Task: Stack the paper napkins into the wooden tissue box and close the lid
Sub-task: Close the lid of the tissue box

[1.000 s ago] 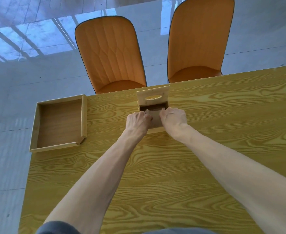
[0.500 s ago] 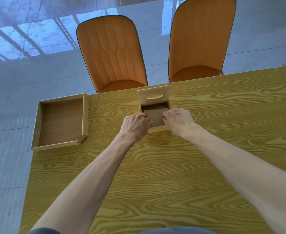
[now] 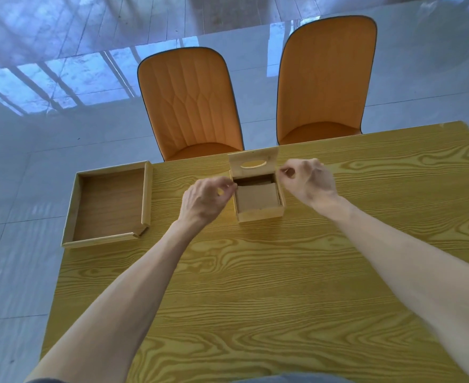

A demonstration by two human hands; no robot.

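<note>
Wooden box (image 3: 259, 212) near worktop (image 3: 255, 286) far edge, lid (image 3: 252, 164) raised upright, brown napkins (image 3: 257, 199) stacked inside, left hand (image 3: 204, 200) and right hand (image 3: 309, 179) flanking box, fingers loosely curled, gripping nothing, empty tray (image 3: 109, 205) at far left corner.

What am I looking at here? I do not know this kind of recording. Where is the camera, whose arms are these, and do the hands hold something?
There is no machine here. The camera sits on a person's head and looks down, so the two bare arms are that person's own. On the yellow table stands a small wooden box with brown napkins inside. Its lid, which has an oval hole, stands open at the back. An empty wooden tray lies to the left. Two orange chairs stand behind the table. The left hand and the right hand hang on either side of the box, fingers loosely curled, holding nothing.
</note>
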